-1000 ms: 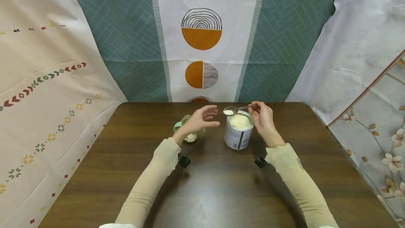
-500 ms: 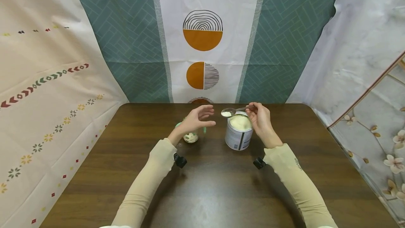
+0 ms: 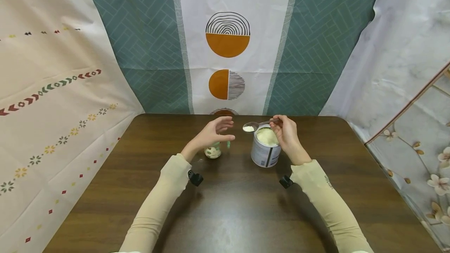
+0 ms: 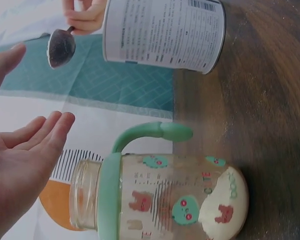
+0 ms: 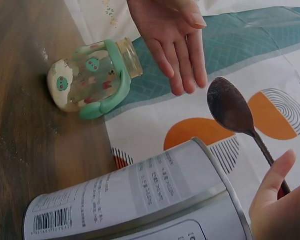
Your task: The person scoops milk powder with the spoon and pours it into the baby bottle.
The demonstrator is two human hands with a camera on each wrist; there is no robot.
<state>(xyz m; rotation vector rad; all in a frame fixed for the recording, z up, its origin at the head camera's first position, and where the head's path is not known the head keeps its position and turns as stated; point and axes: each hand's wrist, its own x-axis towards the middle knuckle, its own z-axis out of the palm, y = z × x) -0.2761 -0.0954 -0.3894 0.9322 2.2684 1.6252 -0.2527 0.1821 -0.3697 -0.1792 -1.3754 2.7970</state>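
My right hand point(image 3: 286, 134) pinches the handle of a spoon point(image 3: 250, 127), whose bowl carries some white powder. The bowl hangs just left of the rim of an open tin point(image 3: 264, 154) filled with pale powder point(image 3: 267, 137). My left hand point(image 3: 212, 132) is raised with spread, gently bent fingers and nothing between them. It hides the upper part of a clear baby bottle point(image 3: 213, 152) in the head view. Seen from the left wrist, the uncapped bottle point(image 4: 160, 195) has a green collar and handle point(image 4: 150, 130), cartoon prints, and pale powder at its bottom.
Both containers stand upright towards the back of a brown wooden table point(image 3: 232, 206). Specks of powder point(image 3: 200, 161) lie on the wood near the bottle. Patterned cloths point(image 3: 151, 50) hang behind the table and at both sides.
The spoon and my right hand have moved left, bringing the bowl from over the tin's rim to beside it. My left hand has shifted left and now covers more of the bottle.
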